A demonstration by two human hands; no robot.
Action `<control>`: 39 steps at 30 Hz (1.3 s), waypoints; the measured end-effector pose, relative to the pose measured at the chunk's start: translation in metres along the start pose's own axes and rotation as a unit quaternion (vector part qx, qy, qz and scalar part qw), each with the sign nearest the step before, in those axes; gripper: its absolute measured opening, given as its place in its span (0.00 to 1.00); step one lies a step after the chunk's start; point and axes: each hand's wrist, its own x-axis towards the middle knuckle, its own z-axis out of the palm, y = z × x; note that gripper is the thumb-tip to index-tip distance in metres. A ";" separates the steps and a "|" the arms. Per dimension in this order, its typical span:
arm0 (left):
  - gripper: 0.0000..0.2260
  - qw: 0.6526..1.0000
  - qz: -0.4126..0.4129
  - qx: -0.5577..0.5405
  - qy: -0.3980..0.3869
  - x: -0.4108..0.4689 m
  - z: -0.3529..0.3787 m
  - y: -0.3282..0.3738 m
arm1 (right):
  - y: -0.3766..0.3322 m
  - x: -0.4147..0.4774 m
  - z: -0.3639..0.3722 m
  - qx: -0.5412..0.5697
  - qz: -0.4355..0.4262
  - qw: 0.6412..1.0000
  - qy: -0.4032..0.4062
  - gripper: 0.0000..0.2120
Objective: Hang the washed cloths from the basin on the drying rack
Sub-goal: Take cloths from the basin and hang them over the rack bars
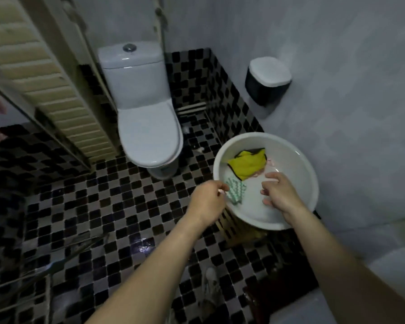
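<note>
Seemingly pinching green cloth (pixel 236 191) at nine o'clock in basin (pixel 310 169) with left hand (pixel 208 198) fingers; hovering right hand (pixel 281 195), fingers loose, holding nothing.

Drying rack (pixel 47 298) dim, partly off-frame

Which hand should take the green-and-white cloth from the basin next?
Left. The left hand sits right beside the green-and-white cloth at the basin rim; contact is unclear. The right hand hovers empty farther over, nearer the yellow cloth.

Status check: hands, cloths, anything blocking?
Left hand at green patterned cloth, grip unclear. Right hand empty, over basin. Yellow cloth in basin. No obstruction seen.
</note>
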 end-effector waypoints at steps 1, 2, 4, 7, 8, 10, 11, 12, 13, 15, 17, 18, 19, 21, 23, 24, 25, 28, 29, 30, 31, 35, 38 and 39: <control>0.13 0.999 0.015 0.046 -0.019 0.011 0.012 0.004 | 0.006 0.010 -0.002 -0.008 0.010 1.000 -0.004 0.15; 0.13 0.994 0.033 0.098 -0.038 0.023 0.025 0.008 | 0.011 0.020 -0.004 -0.017 0.023 1.000 -0.009 0.16; 0.12 0.973 0.067 0.207 -0.071 0.044 0.047 0.011 | 0.020 0.040 -0.005 -0.045 0.037 0.998 -0.030 0.17; 0.11 0.920 0.094 0.361 -0.119 0.075 0.080 0.015 | 0.036 0.076 -0.008 -0.121 0.022 0.990 -0.069 0.20; 0.12 0.905 0.090 0.392 -0.139 0.085 0.090 0.014 | 0.042 0.087 -0.009 -0.160 0.001 0.984 -0.076 0.21; 0.15 0.879 0.074 0.436 -0.178 0.103 0.109 0.011 | 0.049 0.111 -0.010 -0.252 -0.045 0.963 -0.078 0.23; 0.17 0.865 0.067 0.456 -0.197 0.111 0.117 0.009 | 0.051 0.121 -0.009 -0.305 -0.064 0.947 -0.079 0.24; 0.19 0.852 0.056 0.473 -0.216 0.117 0.123 0.007 | 0.052 0.128 -0.008 -0.354 -0.082 0.928 -0.079 0.24; 0.20 0.839 0.045 0.487 -0.237 0.122 0.128 0.005 | 0.052 0.134 -0.008 -0.395 -0.099 0.910 -0.077 0.25; 0.21 0.819 0.025 0.506 -0.269 0.131 0.135 0.002 | 0.052 0.145 -0.004 -0.444 -0.134 0.884 -0.068 0.25; 0.18 0.822 0.016 0.501 -0.269 0.138 0.140 0.000 | 0.051 0.157 0.001 -0.475 -0.155 0.863 -0.071 0.26; 0.16 0.833 0.014 0.490 -0.257 0.139 0.140 0.000 | 0.051 0.162 0.003 -0.480 -0.162 0.859 -0.069 0.27; 0.13 0.849 0.013 0.472 -0.236 0.140 0.137 -0.001 | 0.049 0.165 0.006 -0.466 -0.174 0.866 -0.057 0.26; 0.08 0.902 0.012 0.395 -0.172 0.142 0.127 -0.002 | 0.046 0.168 0.006 -0.389 -0.183 0.903 0.008 0.21; 0.07 0.970 -0.006 0.234 -0.066 0.143 0.114 -0.007 | 0.038 0.164 0.002 -0.341 -0.193 0.916 0.083 0.15; 0.08 0.992 -0.040 0.117 -0.019 0.143 0.107 -0.007 | 0.033 0.161 -0.001 -0.336 -0.207 0.912 0.108 0.13; 0.08 0.996 -0.083 -0.013 0.010 0.143 0.101 -0.008 | 0.028 0.159 -0.005 -0.330 -0.225 0.908 0.125 0.12; 0.06 0.944 -0.146 -0.289 0.060 0.141 0.080 0.000 | 0.010 0.152 -0.019 -0.270 -0.278 0.908 0.161 0.14; 0.07 0.928 -0.150 -0.336 0.063 0.138 0.074 0.005 | 0.004 0.149 -0.025 -0.231 -0.274 0.920 0.157 0.15; 0.08 0.916 -0.149 -0.368 0.061 0.136 0.069 0.010 | -0.003 0.146 -0.029 -0.176 -0.258 0.938 0.148 0.15; 0.07 0.906 -0.142 -0.394 0.059 0.132 0.062 0.018 | -0.011 0.141 -0.034 -0.124 -0.246 0.951 0.143 0.15; 0.08 0.869 -0.120 -0.478 0.046 0.117 0.038 0.043 | -0.039 0.122 -0.051 -0.069 -0.255 0.953 0.151 0.10; 0.10 0.855 -0.096 -0.508 0.041 0.109 0.018 0.056 | -0.057 0.109 -0.055 -0.026 -0.209 0.973 0.094 0.17; 0.10 0.853 -0.085 -0.513 0.043 0.105 0.010 0.061 | -0.065 0.103 -0.055 0.019 -0.179 0.982 0.065 0.18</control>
